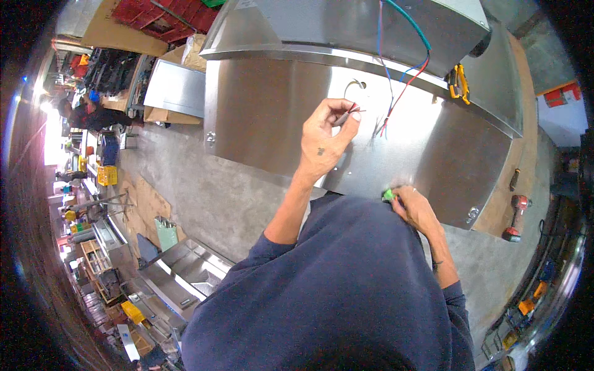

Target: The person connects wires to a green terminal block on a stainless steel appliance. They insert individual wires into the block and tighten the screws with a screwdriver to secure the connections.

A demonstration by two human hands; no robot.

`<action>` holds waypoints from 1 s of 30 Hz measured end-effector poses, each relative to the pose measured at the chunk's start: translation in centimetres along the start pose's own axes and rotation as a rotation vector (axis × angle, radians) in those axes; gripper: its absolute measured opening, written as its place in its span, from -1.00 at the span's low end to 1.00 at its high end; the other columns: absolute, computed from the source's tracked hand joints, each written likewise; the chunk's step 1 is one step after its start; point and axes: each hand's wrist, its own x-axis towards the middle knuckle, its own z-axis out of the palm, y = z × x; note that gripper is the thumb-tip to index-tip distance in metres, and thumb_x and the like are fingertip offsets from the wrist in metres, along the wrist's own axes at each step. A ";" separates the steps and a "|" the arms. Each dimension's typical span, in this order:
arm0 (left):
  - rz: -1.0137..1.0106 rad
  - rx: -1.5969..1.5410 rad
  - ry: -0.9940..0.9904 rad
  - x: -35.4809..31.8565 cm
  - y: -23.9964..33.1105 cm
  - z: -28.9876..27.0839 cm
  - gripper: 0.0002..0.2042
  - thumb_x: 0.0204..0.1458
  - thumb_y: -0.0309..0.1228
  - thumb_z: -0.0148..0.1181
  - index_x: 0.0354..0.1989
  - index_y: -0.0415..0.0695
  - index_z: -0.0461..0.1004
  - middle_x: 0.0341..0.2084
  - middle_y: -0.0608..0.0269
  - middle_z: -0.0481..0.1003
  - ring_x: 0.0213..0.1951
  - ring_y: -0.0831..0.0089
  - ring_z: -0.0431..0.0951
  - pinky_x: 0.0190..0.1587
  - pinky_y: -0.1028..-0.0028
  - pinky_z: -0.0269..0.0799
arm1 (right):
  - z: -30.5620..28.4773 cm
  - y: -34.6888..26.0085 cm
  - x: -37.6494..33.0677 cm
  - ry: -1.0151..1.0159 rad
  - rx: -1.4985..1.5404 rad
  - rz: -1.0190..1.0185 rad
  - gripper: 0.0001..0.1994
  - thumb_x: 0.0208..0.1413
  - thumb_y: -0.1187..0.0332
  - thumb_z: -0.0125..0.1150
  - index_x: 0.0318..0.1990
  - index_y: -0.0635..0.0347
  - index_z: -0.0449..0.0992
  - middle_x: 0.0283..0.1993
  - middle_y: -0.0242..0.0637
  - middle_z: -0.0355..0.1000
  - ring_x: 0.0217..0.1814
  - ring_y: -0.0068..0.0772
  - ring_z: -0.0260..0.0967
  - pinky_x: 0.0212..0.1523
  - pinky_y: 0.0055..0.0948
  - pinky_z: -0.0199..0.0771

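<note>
My left hand (pixel 328 136) is closed in a pinch on the end of a grey cable (pixel 340 120), whose thin wires, one reddish, stick out past the fingertips. Just beyond it, a loop of cable (pixel 352 83) comes out at a round hole in the stainless-steel panel (pixel 260 111). Red and blue wires (pixel 401 99) hang from the metal housing above, their loose ends to the right of my left hand. At the panel's near edge, against my shirt, my right hand (pixel 416 209) closes on a small bright green thing (pixel 388 195); its kind cannot be made out.
Yellow-handled pliers (pixel 459 83) rest on the panel's far ledge at right. A red-and-black cordless drill (pixel 516 217) and a screwdriver (pixel 514 179) lie to the right. At left are a pale metal sheet (pixel 176 88), cardboard and a steel unit (pixel 185 272). Someone stands far left.
</note>
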 end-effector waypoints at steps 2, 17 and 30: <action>0.003 0.028 0.011 0.0 -0.3 -0.3 -0.78 0.26 -0.51 0.34 0.01 -0.31 0.52 -0.09 0.23 0.59 0.00 0.53 0.58 0.11 0.50 0.48 | -1.4 -2.1 1.0 0.143 0.120 0.224 -0.79 0.40 0.29 0.18 0.01 0.23 0.51 -0.24 -0.07 0.51 -0.22 -0.01 0.47 -0.12 -0.12 0.47; -0.074 0.104 -0.116 -0.1 0.3 1.5 -0.79 0.26 -0.55 0.32 0.02 -0.30 0.52 -0.09 0.24 0.59 -0.03 0.53 0.58 0.08 0.52 0.49 | -4.6 -9.7 10.9 0.507 0.505 -0.119 -0.72 0.50 0.34 0.10 0.25 0.20 0.38 0.06 -0.32 0.45 -0.11 -0.55 0.35 -0.03 -0.50 0.46; 0.059 0.298 -0.056 -0.4 0.6 2.0 -0.83 0.20 -0.47 0.40 -0.10 -0.24 0.62 -0.24 0.29 0.65 -0.29 0.64 0.56 -0.23 0.55 0.49 | -4.5 -9.4 11.7 0.466 0.492 -0.095 -0.64 0.46 0.33 0.18 0.32 0.15 0.41 -0.06 -0.43 0.44 -0.13 -0.63 0.28 -0.10 -0.53 0.38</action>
